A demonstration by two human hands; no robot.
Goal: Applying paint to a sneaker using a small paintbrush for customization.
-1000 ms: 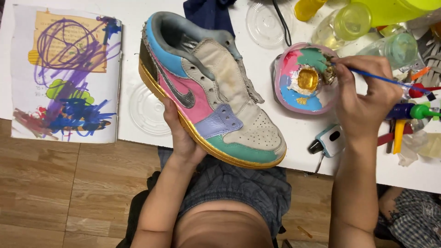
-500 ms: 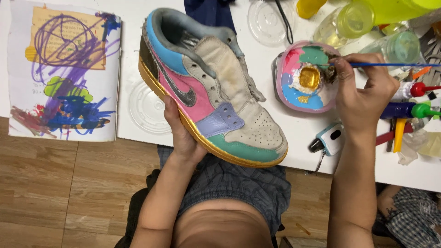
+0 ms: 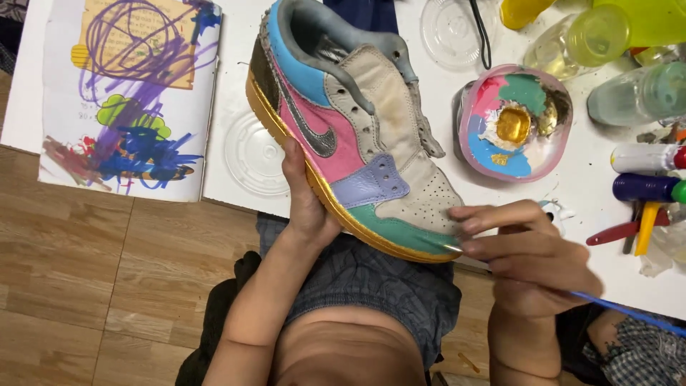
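I judge the sneaker [image 3: 357,136] light, stiff-soled and wet-painted, so my left hand [image 3: 306,204] clenches its gold sole edge while right-hand fingers [image 3: 500,236] pinch the brush [image 3: 622,309] at its toe.

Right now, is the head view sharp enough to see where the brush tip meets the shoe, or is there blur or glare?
Head view: lighting is even and soft, shadows faint. The shoe is sharp; its gold sole edge shows a mild sheen, no blinding glare. The right hand is slightly soft, and the brush tip is too small to tell apart at the toe. The left hand is crisp.
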